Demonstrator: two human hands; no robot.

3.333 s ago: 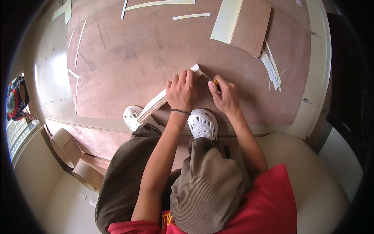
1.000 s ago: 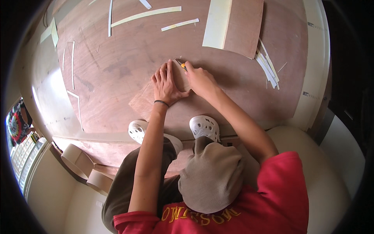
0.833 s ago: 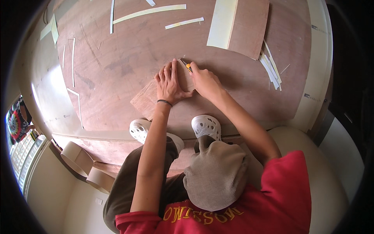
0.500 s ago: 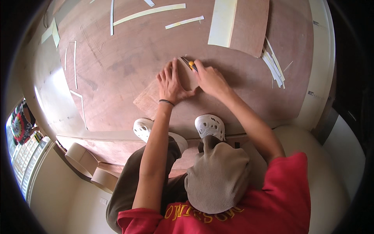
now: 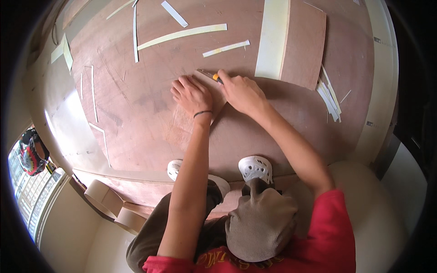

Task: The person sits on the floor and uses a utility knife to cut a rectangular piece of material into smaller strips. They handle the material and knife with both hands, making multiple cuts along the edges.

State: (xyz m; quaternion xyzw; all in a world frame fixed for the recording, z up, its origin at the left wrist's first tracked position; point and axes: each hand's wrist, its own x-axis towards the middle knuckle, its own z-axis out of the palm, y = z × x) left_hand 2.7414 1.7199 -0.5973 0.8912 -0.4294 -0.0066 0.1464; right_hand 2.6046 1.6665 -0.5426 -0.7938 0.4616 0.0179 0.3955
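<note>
My right hand is closed around a yellow-and-black utility knife. The knife's thin blade end points away to the left, against the far end of a thin brown wood sheet lying slantwise on the work surface. Flat on that sheet, my left hand presses down with its fingers slightly bent and drawn near one another. It covers the sheet's middle, so part of the outline is hidden. The sheet's right edge shows between my two hands.
A larger brown sheet with a cream strip along its left lies at far right. Narrow offcuts are bunched below it. More pale strips lie beyond my hands. White shoes stand at the near edge; cardboard-coloured rolls sit lower left.
My left hand's spread fingers have drawn in, and the hand has turned on the sheet. My right hand still holds the knife near the far end. The whole view has shifted slightly.
</note>
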